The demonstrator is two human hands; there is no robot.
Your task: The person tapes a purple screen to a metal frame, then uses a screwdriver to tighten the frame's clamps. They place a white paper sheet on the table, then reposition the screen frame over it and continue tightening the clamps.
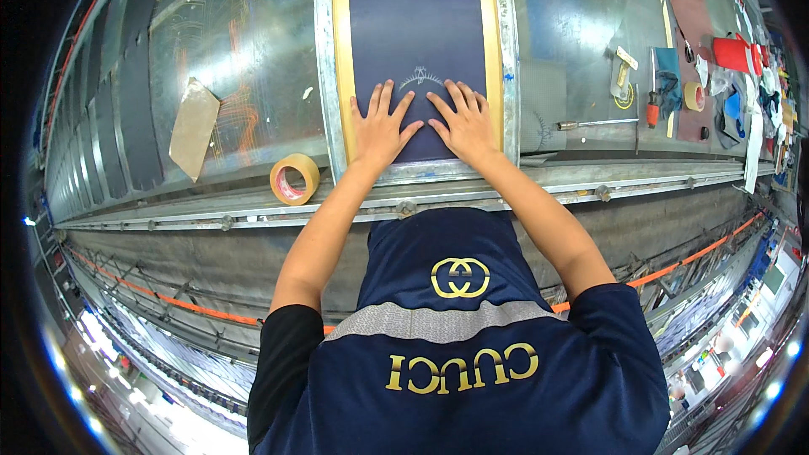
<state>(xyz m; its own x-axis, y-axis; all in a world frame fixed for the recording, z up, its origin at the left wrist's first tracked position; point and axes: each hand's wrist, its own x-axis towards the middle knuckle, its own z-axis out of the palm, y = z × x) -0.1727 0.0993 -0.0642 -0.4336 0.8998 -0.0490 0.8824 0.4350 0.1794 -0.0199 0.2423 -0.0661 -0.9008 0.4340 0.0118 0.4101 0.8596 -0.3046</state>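
A screen printing frame (510,50) with a metal rim and yellow tape along its inner border lies on the long table in front of me. Its dark purple mesh (421,25) carries a small pale arc-shaped design (420,77) between my hands. My left hand (383,128) rests flat on the lower left of the mesh, fingers spread, its outer side over the yellow border. On the lower right, my right hand (463,125) lies the same way, fingers apart and pointing away from me. Both thumbs point inward, with a gap between them. Neither hand holds anything.
Left of the frame are a roll of tan tape (295,179) and a brown card piece (193,129). To the right lie a thin metal rod tool (598,125), a red-handled tool (652,109), another tape roll (693,96) and a red cloth (731,55). A metal rail (556,197) edges the table.
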